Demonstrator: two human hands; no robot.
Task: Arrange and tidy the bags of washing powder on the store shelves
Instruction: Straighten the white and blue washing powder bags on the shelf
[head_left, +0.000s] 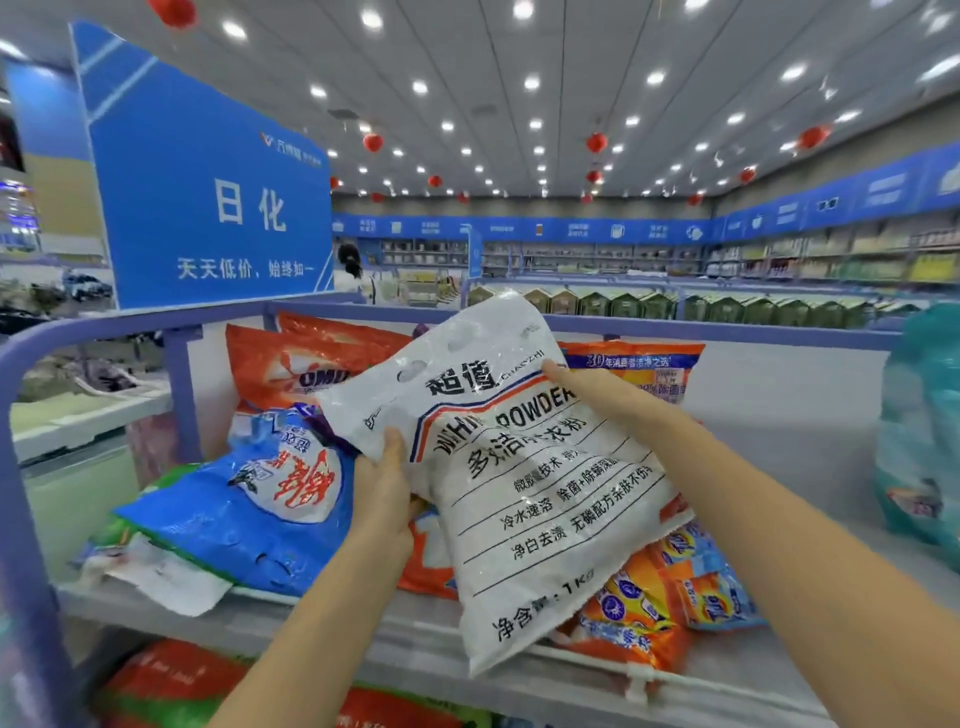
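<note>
- While the head view looks down over the shelf (779, 415), the white washing-powder bag (524, 467) is held above it at a tilt; its punched top points far and left, its bottom corner comes near; it hangs over a jumble of other bags, not over the bare right part of the shelf.
- The left hand (382, 493) grips the bag's left edge; its thumb lies on the printed front and the other fingers are hidden behind.
- The right hand (587, 389) sits at the upper right edge; one digit, probably the thumb, lies flat along the front and the rest are hidden behind, so I judge it a pinch rather than a plain rest.
- Handling, as a judgement: a soft, filled pouch of moderate weight; the powder will shift and the body sag when tipped; the glossy film looks slippery and could tear or split if dragged.
- Best hold, as a judgement: both side edges as now, or one palm beneath the bottom; the cut-out holes at the top would serve for a one-handed carry.
- Around it: a blue bag (249, 499) lies flat at near left; an orange OMO bag (291, 369) stands beyond it; Tide bags (670, 587) lie beneath the white bag's lower right side; a teal bag (919, 441) stands at the right edge.
</note>
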